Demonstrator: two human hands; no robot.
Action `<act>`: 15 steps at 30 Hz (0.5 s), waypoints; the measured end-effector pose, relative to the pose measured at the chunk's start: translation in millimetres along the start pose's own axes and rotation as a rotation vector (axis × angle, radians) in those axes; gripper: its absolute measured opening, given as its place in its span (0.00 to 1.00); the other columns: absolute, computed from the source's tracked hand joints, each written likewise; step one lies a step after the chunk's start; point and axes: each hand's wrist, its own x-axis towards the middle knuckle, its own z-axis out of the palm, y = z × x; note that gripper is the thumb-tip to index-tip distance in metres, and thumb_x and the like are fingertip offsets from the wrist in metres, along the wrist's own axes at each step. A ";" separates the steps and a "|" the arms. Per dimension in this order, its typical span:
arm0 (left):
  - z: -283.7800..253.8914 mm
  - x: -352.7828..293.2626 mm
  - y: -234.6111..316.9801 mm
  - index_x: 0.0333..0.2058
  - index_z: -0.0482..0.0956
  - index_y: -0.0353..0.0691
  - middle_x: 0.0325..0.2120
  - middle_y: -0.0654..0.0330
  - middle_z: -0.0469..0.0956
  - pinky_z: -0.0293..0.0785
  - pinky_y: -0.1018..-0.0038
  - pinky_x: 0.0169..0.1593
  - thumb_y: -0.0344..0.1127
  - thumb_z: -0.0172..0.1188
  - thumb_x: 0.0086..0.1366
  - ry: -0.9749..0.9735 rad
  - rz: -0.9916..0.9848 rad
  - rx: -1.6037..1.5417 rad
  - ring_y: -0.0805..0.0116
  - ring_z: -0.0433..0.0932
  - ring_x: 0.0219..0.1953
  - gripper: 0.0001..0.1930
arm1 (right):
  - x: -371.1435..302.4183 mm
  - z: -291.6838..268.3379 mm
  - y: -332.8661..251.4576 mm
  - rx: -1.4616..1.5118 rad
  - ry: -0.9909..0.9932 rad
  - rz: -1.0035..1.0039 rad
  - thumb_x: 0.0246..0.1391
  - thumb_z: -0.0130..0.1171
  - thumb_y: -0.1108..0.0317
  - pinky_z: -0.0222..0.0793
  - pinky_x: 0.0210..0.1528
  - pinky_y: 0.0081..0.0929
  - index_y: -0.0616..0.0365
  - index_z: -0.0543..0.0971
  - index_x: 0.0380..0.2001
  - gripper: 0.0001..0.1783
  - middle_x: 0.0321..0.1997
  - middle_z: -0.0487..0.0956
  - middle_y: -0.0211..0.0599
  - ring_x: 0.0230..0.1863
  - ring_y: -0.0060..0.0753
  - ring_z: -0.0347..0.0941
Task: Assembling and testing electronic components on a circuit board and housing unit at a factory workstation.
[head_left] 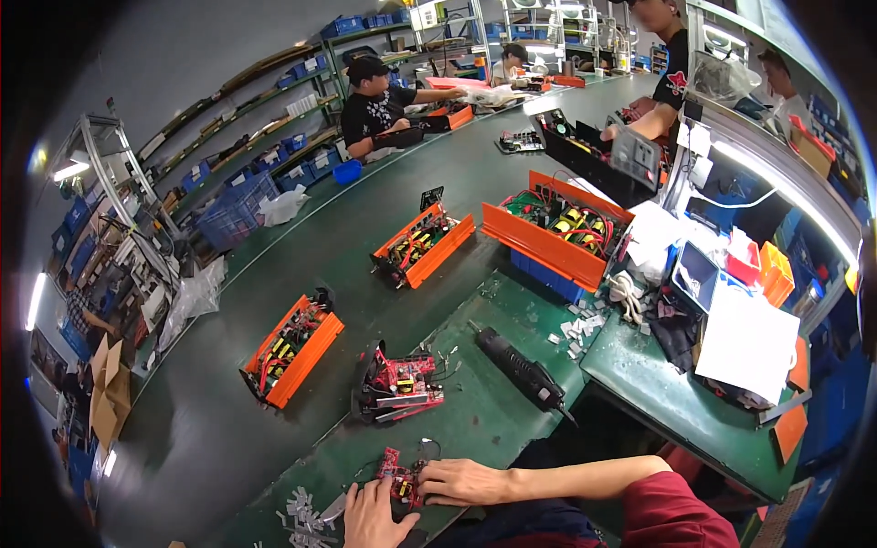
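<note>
A small red circuit board (402,487) with a yellow part lies at the near edge of the green bench, between my hands. My left hand (373,517) grips it from the near left, thumb and fingers around its lower side. From the right, my right hand (463,481) has its fingers curled onto the board's edge; the fingertips are partly hidden. Loose silvery metal pieces (308,522) lie beside my left hand. Farther out rests another red circuit board (406,376) with a black end panel. A black electric screwdriver (519,367) lies to its right.
Orange housings with electronics (294,352) (425,245) stand beyond on the dark surface. A larger orange housing (548,237) sits on a blue bin (545,276). More metal pieces (577,331) lie near a white sheet (747,345). Co-workers (379,105) (671,82) work across the line.
</note>
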 end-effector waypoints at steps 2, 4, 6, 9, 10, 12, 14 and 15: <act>0.1 1.9 0.2 0.60 0.68 0.36 0.50 0.48 0.74 0.63 0.54 0.62 0.41 0.73 0.53 -0.009 -0.008 0.000 0.47 0.71 0.54 0.38 | 2.8 2.3 3.9 0.029 0.001 -0.010 0.57 0.60 0.65 0.72 0.47 0.40 0.58 0.72 0.43 0.13 0.43 0.70 0.41 0.45 0.46 0.71; -1.6 4.7 0.5 0.58 0.70 0.36 0.49 0.48 0.74 0.67 0.55 0.58 0.40 0.74 0.50 0.000 -0.005 -0.027 0.47 0.72 0.53 0.37 | 7.4 2.6 5.8 0.046 0.014 -0.024 0.57 0.60 0.66 0.72 0.47 0.39 0.58 0.72 0.41 0.12 0.42 0.70 0.42 0.45 0.47 0.71; -5.1 7.3 0.2 0.56 0.72 0.37 0.49 0.48 0.74 0.68 0.55 0.57 0.39 0.75 0.50 -0.017 0.006 -0.030 0.47 0.72 0.53 0.35 | 11.8 1.3 8.9 0.056 0.037 -0.031 0.58 0.59 0.66 0.72 0.46 0.39 0.58 0.72 0.40 0.11 0.41 0.70 0.42 0.44 0.47 0.71; -8.0 7.9 0.2 0.54 0.74 0.36 0.47 0.48 0.75 0.70 0.57 0.55 0.38 0.75 0.49 -0.036 0.019 0.008 0.46 0.73 0.52 0.33 | 17.0 -1.9 16.5 0.100 -0.037 -0.110 0.59 0.58 0.66 0.71 0.43 0.41 0.60 0.73 0.37 0.09 0.40 0.70 0.42 0.45 0.47 0.71; -8.3 8.1 0.6 0.52 0.75 0.36 0.46 0.48 0.75 0.71 0.58 0.55 0.38 0.75 0.49 -0.033 0.012 0.045 0.46 0.73 0.51 0.31 | 18.9 -3.2 18.6 0.158 -0.080 -0.104 0.59 0.58 0.65 0.70 0.42 0.43 0.61 0.74 0.36 0.10 0.39 0.71 0.42 0.44 0.47 0.71; -10.4 9.6 2.6 0.51 0.75 0.36 0.46 0.48 0.75 0.71 0.58 0.54 0.38 0.75 0.49 -0.055 0.011 0.055 0.46 0.74 0.50 0.30 | 23.2 -5.3 22.8 0.212 -0.111 -0.096 0.59 0.58 0.65 0.70 0.41 0.44 0.62 0.75 0.34 0.10 0.38 0.72 0.42 0.42 0.46 0.72; -11.5 11.6 1.7 0.50 0.75 0.36 0.45 0.48 0.76 0.71 0.58 0.54 0.38 0.75 0.49 -0.074 0.004 0.068 0.45 0.74 0.49 0.29 | 28.3 -6.7 27.6 0.347 -0.178 -0.075 0.57 0.59 0.65 0.69 0.38 0.45 0.61 0.76 0.32 0.10 0.35 0.74 0.41 0.39 0.46 0.74; -10.3 12.9 1.2 0.49 0.75 0.35 0.45 0.48 0.76 0.71 0.58 0.54 0.38 0.76 0.49 -0.076 0.020 0.066 0.45 0.74 0.50 0.29 | 29.8 -7.3 29.9 0.346 -0.169 -0.075 0.57 0.59 0.65 0.69 0.38 0.45 0.61 0.76 0.32 0.10 0.35 0.74 0.41 0.39 0.46 0.74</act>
